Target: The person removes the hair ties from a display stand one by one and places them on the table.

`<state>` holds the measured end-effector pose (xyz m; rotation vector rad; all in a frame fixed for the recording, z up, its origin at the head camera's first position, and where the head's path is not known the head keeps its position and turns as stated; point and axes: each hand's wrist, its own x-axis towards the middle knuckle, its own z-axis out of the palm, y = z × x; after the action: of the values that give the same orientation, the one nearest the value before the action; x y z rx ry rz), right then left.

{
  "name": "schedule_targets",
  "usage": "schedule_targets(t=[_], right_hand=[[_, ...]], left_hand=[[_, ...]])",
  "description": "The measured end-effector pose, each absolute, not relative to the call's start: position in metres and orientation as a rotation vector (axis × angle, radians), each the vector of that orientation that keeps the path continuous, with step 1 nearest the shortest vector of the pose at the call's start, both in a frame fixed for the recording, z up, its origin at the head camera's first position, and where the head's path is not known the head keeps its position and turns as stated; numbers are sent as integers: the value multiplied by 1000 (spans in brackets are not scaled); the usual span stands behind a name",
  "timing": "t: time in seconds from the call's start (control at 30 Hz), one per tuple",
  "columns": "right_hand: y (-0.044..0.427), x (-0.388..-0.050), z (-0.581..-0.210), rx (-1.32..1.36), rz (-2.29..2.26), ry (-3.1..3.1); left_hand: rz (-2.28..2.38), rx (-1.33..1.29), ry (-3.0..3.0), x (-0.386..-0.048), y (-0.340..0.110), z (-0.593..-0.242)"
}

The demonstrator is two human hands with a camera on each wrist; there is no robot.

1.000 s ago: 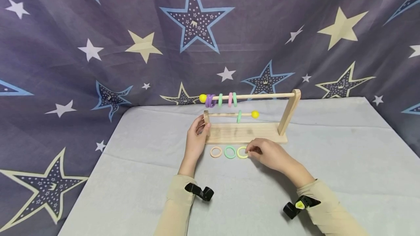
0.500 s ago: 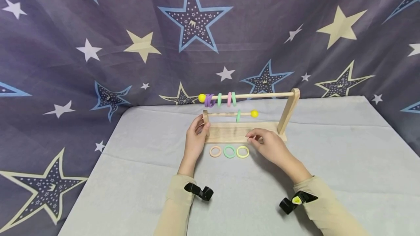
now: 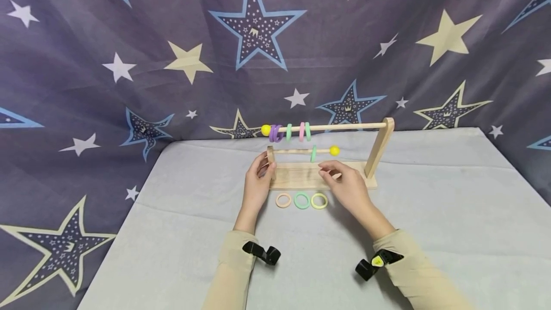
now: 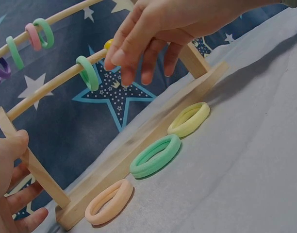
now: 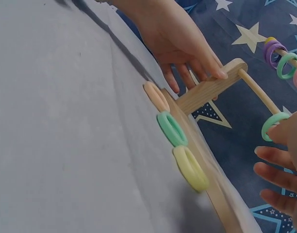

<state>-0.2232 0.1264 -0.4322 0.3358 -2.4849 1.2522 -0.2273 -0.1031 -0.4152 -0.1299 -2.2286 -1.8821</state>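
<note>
Long beige sleeves (image 3: 228, 271) – a black wrist camera (image 3: 272, 255) on each, the right one's mount (image 3: 391, 256) bearing a yellow patch (image 3: 377, 261).

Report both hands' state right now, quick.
Left hand: closed, holding the short wooden post.
Right hand: open, fingers relaxed, holding nothing.

Left hand (image 5: 180, 41) on wooden post (image 5: 209, 91)

Rack (image 3: 379, 149) on desk (image 3: 172, 233), curtain (image 3: 323, 61) behind, three loose rings (image 4: 157, 165) in row before base (image 3: 297, 183), more rings (image 3: 302, 132) on upper rod (image 3: 348, 127) (one ring (image 3: 313, 154) on lower rod (image 3: 292, 151)).
</note>
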Motion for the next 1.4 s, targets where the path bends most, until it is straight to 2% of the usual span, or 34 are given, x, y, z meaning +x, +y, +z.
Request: schedule_targets(t=[0.57, 1.13, 1.4], right_hand=[[103, -231, -433, 205, 1603, -2365], [99, -231, -434, 133, 1623, -2322], [104, -233, -432, 115, 1584, -2265]], left_hand=[[-1889, -133, -2221, -227, -105, -416], [-1882, -130, -2222, -227, -104, -417], [-1874, -114, -2199, -249, -108, -451]])
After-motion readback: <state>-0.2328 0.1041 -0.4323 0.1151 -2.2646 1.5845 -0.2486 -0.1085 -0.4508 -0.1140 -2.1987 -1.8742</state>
